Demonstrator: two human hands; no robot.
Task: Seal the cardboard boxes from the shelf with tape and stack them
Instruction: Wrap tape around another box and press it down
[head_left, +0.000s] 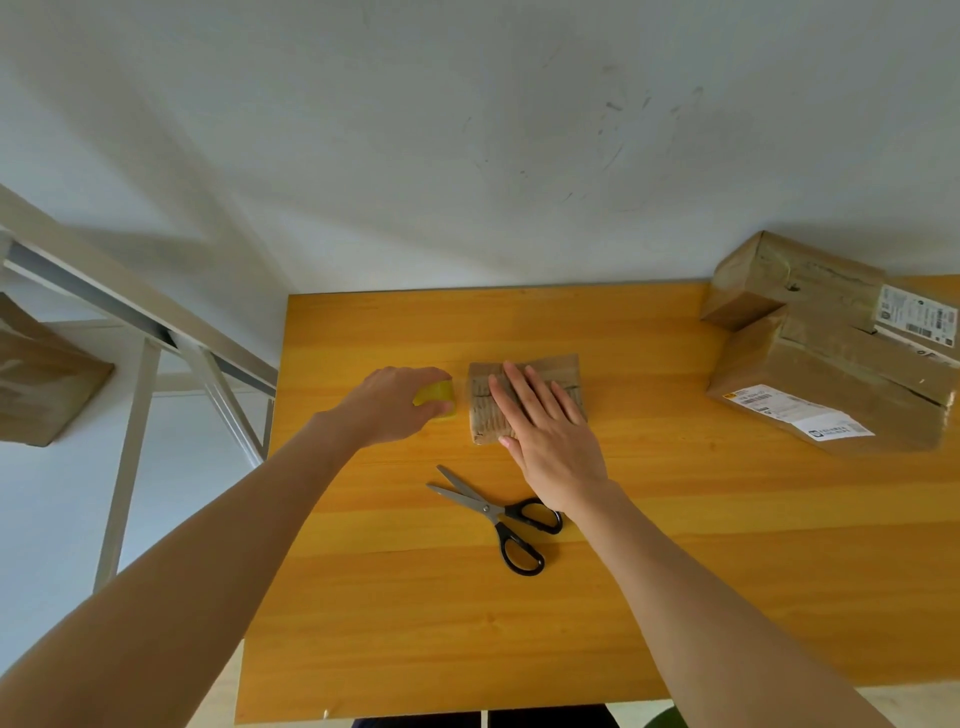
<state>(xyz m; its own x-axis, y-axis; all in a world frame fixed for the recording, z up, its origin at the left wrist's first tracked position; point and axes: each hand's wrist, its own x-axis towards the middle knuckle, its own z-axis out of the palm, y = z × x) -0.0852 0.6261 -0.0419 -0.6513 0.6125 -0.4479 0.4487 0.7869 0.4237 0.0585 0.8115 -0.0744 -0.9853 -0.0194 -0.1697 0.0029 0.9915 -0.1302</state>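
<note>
Cardboard box (524, 395): small, brown, flat, tape-wrapped w/ creases.

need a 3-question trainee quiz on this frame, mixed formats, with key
1. True or false: the right hand lies flat on the small box.
2. What does the left hand grip? A) a marker B) the yellow tape roll C) a label sheet
3. Fill in: the scissors lie on the table with their blades ____.

Key: 1 true; 2 B; 3 open.
</note>
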